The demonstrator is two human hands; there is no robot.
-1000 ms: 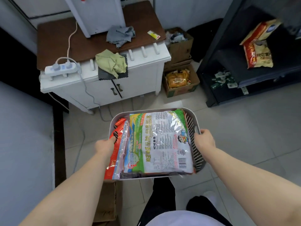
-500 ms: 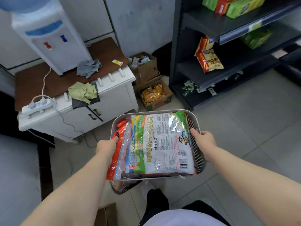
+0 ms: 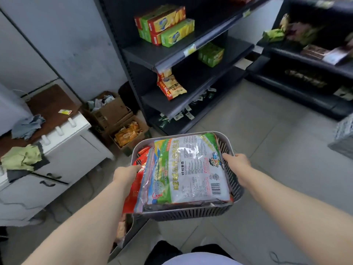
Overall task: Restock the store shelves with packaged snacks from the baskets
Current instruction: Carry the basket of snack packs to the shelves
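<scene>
The basket (image 3: 232, 205) of soft, slippery snack bags (image 3: 193, 169) was held clamped at opposite rims by the left hand (image 3: 126, 174) and right hand (image 3: 237, 164).

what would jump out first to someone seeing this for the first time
A grey basket held at centre by the left hand and right hand, topped by a big green-and-white snack bag. Behind it, dark shelves carry green and red boxes.

"旺旺集团" on snack pkg (image 3: 193, 169)
</scene>
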